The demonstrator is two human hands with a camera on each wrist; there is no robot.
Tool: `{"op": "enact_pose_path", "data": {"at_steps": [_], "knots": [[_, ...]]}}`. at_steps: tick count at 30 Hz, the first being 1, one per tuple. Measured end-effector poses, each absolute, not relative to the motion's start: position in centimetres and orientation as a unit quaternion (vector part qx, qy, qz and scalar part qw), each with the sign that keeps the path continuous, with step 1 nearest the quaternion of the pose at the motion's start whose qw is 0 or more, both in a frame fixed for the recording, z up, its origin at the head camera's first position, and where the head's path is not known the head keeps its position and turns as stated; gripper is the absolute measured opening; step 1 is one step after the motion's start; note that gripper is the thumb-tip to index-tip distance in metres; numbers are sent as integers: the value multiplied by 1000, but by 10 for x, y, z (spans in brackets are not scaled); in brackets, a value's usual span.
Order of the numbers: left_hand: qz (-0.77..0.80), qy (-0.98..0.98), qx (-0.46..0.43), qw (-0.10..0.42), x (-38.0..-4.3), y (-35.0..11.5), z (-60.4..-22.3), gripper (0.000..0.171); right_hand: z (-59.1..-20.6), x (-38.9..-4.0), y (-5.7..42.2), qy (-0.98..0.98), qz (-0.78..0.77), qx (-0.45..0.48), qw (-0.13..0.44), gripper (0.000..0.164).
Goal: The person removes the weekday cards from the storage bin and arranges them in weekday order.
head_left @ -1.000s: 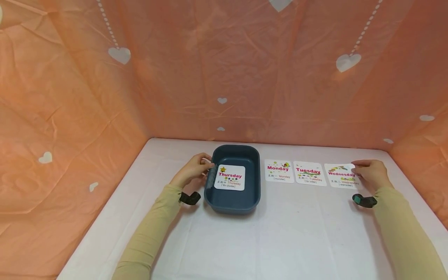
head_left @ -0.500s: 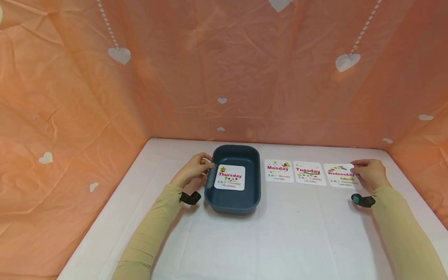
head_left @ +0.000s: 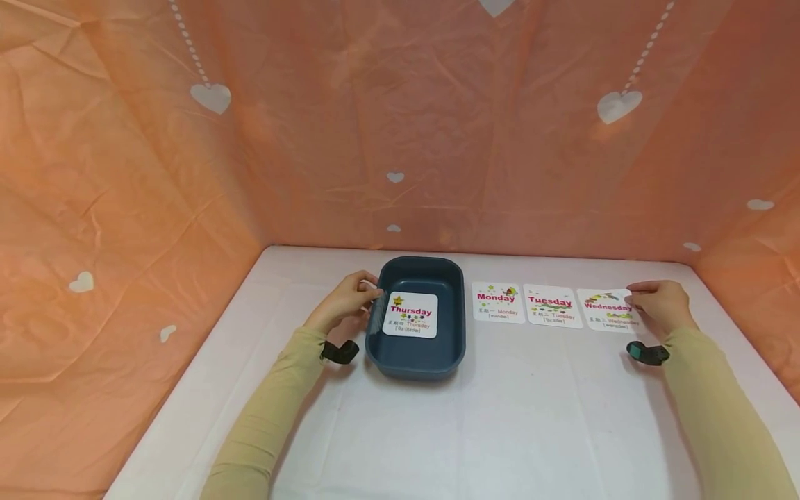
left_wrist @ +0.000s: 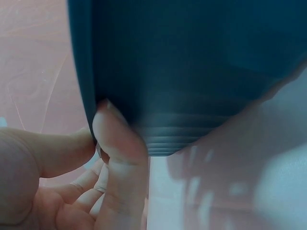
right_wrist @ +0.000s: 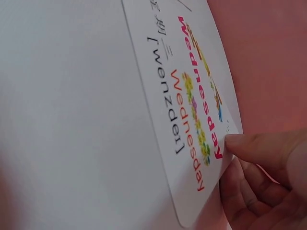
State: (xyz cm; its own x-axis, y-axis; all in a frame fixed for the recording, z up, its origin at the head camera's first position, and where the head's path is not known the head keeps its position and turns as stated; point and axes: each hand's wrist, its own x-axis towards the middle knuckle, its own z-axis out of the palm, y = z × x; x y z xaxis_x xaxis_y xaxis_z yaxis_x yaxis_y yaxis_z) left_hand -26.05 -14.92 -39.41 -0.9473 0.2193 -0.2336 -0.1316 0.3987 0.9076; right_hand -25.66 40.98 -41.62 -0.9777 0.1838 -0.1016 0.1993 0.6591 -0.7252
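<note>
My left hand (head_left: 346, 300) pinches the left rim of a dark blue plastic tray (head_left: 415, 361); in the left wrist view thumb and finger close on the tray wall (left_wrist: 158, 96). A white card printed "Thursday" (head_left: 410, 325) lies inside the tray. Right of the tray, cards reading "Monday" (head_left: 498, 303) and "Tuesday" (head_left: 553, 306) lie in a row, ending with the "Wednesday" card (head_left: 605, 314). My right hand (head_left: 662, 305) holds that last card by its right edge, thumb on its face and fingers beneath in the right wrist view (right_wrist: 192, 120).
A white cloth covers the table (head_left: 500, 430). Orange fabric printed with white hearts (head_left: 450, 139) stands behind the table and along both sides. Each wrist carries a small black camera.
The Wednesday card and my right hand have shifted slightly left, closer to the Tuesday card. My left hand stays at the tray's rim. The whole view has tilted very slightly.
</note>
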Motion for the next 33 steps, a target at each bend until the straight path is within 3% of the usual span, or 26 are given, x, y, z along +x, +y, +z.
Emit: {"op": "enact_pose_path", "data": {"at_steps": [11,33], "knots": [[548,821,26,156,-261,-149,-395,32,-417,-255,408,884,-447,129,36,47],[546,823,15,156,-259,-148,-393,30,-418,-257,406,884,-442,147,36,46]]}}
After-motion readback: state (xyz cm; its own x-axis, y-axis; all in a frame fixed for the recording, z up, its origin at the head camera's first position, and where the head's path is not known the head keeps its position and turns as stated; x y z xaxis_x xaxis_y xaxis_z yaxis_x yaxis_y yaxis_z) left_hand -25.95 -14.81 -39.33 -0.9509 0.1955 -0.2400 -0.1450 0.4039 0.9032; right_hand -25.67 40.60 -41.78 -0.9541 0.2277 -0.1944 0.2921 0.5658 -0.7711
